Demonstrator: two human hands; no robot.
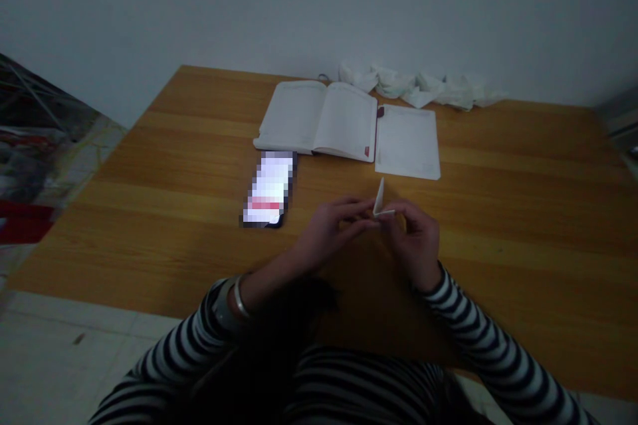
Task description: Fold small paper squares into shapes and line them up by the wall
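A small folded piece of white paper [379, 198] is held between my two hands above the table's near middle. One flap of it stands up and another lies toward the right. My left hand [331, 226] pinches its left side, fingers stretched toward the fold. On the other side my right hand [415, 236] grips the lower flap between thumb and fingers. Part of the paper is hidden by the fingertips. To the left of my hands lies a phone [270, 187] with its screen lit and blurred into blocks.
An open notebook [319, 118] lies behind the phone on the wooden table [164, 199]. Right of it is a loose white sheet [407, 143]. Several crumpled white papers [419, 87] line the back edge by the wall. A red object [24, 221] sits beyond the table's left edge.
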